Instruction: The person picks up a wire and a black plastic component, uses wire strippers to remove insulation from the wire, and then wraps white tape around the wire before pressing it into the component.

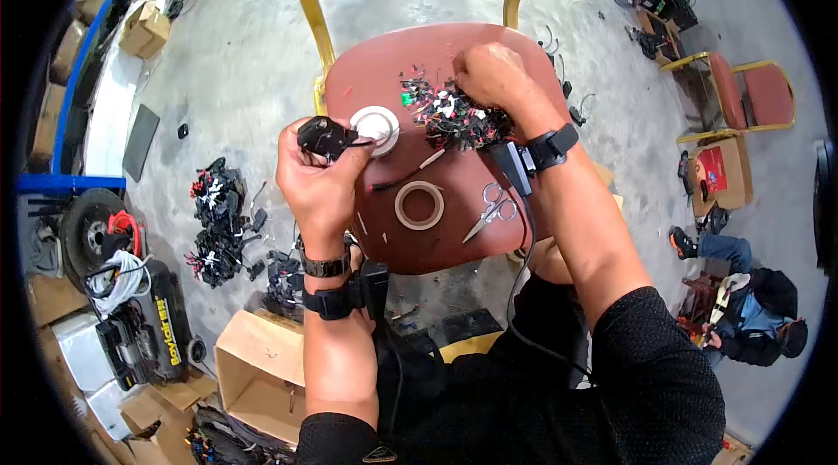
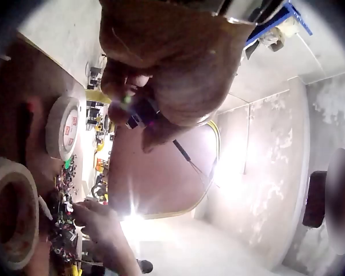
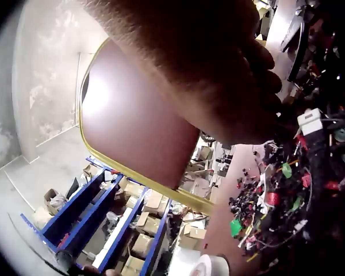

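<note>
And the left hand (image 1: 316, 181) has its fingers firmly round a small black device (image 1: 325, 138), up at the left side of the chair seat (image 1: 362, 72)! Over to the right hand (image 1: 493, 75), bent fingers down at the heap of wires and connectors (image 1: 454, 120); whether they pinch a piece, I can't tell. Scissors (image 1: 491, 208) and a tape roll (image 1: 400, 206) lie nearer the person.
</note>
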The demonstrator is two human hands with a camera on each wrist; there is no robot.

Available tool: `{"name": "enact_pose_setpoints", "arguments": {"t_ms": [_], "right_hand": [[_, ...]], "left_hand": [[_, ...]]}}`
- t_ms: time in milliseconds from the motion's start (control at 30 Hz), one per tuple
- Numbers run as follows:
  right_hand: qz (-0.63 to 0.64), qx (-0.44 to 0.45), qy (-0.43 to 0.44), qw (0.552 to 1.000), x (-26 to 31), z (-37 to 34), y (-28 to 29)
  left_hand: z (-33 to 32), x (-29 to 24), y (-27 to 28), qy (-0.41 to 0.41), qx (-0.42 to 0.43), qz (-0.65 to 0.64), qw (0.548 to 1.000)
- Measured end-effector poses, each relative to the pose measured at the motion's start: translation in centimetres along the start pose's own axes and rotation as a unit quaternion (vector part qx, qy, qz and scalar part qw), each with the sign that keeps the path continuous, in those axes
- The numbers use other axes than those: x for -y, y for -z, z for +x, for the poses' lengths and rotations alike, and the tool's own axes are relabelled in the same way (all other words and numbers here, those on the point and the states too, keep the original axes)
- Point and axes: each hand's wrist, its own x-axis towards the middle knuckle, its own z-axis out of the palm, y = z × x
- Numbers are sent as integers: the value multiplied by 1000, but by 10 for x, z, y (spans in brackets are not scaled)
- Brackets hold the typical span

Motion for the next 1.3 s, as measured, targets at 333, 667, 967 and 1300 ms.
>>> {"name": "enact_pose_setpoints", "arguments": {"t_ms": [333,667,967,1300], "right_hand": [[99,-186,-46,977,-36,-33,46],[518,-183,-107,829,-81,-113,40],[725,-155,-160,652,-99,-195,-12],[662,-105,-156,726,-98,-198,-29]], "left_hand": [[1,-1,-1,0,12,-75,997],[-5,6,-23,-21,41,-45,998],[-14,13,-33,-33,59,60,996],[-22,19,-45,-44,80,71,993]]}}
